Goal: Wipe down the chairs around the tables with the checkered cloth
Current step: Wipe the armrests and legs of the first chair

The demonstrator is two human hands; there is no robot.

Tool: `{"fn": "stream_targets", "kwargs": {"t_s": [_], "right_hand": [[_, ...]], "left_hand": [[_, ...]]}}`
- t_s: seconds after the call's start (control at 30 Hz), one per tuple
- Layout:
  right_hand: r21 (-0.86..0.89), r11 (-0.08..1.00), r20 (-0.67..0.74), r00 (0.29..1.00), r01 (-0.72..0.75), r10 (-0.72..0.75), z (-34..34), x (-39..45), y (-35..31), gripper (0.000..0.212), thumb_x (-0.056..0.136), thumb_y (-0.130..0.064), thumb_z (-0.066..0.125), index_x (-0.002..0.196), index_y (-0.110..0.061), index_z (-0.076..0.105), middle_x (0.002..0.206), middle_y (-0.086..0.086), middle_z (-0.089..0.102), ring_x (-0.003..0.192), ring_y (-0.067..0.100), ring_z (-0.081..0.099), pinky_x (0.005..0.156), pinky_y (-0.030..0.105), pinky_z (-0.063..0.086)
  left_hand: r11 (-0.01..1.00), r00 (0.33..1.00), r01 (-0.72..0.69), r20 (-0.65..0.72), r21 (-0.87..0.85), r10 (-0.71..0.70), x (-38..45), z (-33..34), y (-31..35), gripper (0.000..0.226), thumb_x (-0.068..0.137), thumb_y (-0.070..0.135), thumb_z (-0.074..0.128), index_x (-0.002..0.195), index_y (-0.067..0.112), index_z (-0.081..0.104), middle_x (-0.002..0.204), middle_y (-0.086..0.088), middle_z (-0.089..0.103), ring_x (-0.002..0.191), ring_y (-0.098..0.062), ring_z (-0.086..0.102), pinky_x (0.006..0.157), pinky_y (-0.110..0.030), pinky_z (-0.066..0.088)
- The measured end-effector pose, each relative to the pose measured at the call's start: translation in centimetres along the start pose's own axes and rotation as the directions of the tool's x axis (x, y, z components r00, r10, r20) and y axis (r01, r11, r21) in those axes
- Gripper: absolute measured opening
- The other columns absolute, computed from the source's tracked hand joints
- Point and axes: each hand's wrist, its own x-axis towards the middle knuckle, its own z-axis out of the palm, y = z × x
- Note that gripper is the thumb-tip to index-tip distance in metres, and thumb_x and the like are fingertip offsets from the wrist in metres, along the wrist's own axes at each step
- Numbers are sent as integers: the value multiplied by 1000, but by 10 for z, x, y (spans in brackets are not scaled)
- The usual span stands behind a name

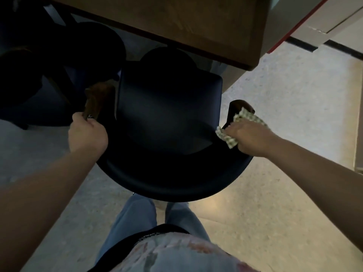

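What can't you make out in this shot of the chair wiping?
- Head view: the right armrest is partly covered by the checkered cloth and right hand.
- Chair legs: hidden beneath the seat.
- Second chair, far left: lost in shadow.
- Left hand fingertips: wrapped around the left armrest.

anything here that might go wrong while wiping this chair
1. The checkered cloth is bunched under the right hand, so only a small patch may touch the right armrest, leaving spots missed.
2. The left hand grips the left armrest; pulling there could shift the chair against the table it sits partly under.
3. The seat is dark and dimly lit, so dirt may go unnoticed.
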Motion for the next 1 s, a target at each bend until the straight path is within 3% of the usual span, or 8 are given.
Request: {"fn": "stream_targets", "kwargs": {"t_s": [0.1,0.17,0.27,0.5,0.67,0.8,0.83,1.0], "right_hand": [[-82,996,120,992,-31,41,8,7,1,60,86,-14,45,146,-22,38,147,4,44,143,22,25,119,38,6],[-79,994,101,991,-82,90,12,10,-10,48,88,-19,43,135,-20,52,139,11,51,135,26,38,116,38,17],[31,989,50,988,-148,146,16,6,-44,33,87,-19,42,110,-12,64,117,14,61,110,31,54,95,37,42],[406,901,-13,985,-154,174,10,8,-160,30,89,-21,40,110,-13,61,112,13,64,104,30,58,79,32,43],[731,657,35,971,-187,237,-6,47,-228,30,94,-24,39,106,-11,64,111,14,65,102,32,60,73,31,37],[956,217,126,943,-199,308,-19,106,-230,31,96,-25,44,108,-7,67,111,17,66,105,35,59,86,35,46],[968,156,138,935,-197,326,-19,122,-227,30,96,-22,44,107,-6,67,111,17,66,105,35,59,83,33,46],[972,100,173,938,-212,302,-20,191,-237,31,96,-19,41,109,-3,65,114,19,64,104,35,59,74,27,37]], "left_hand": [[1000,1000,-1,3,0,1,1,0,-1,34,101,21,32,128,3,42,126,-26,51,114,-44,49,90,-46,39],[1000,1000,-2,4,-8,2,2,0,-2,34,101,21,32,127,3,42,125,-26,51,114,-44,48,91,-47,39],[1000,1000,-2,7,-17,2,2,0,-2,33,101,21,33,127,4,43,125,-25,52,114,-42,49,84,-41,36],[998,1000,17,9,-65,-17,0,-3,0,32,100,19,34,128,6,45,123,-22,55,112,-40,51,87,-40,38],[997,999,38,27,-74,-36,1,-2,-3,36,100,23,32,133,12,42,125,-17,55,112,-38,52,86,-40,39],[995,999,43,18,-94,-41,3,-1,-5,33,100,25,32,129,17,44,120,-13,56,108,-34,54,83,-39,38],[994,999,40,12,-97,-39,3,1,-6,32,100,26,32,128,18,45,119,-12,57,107,-34,55,83,-40,40],[996,999,25,-26,-87,-27,8,6,-12,31,100,26,34,127,18,47,110,-6,57,102,-31,56,78,-37,40]]}}
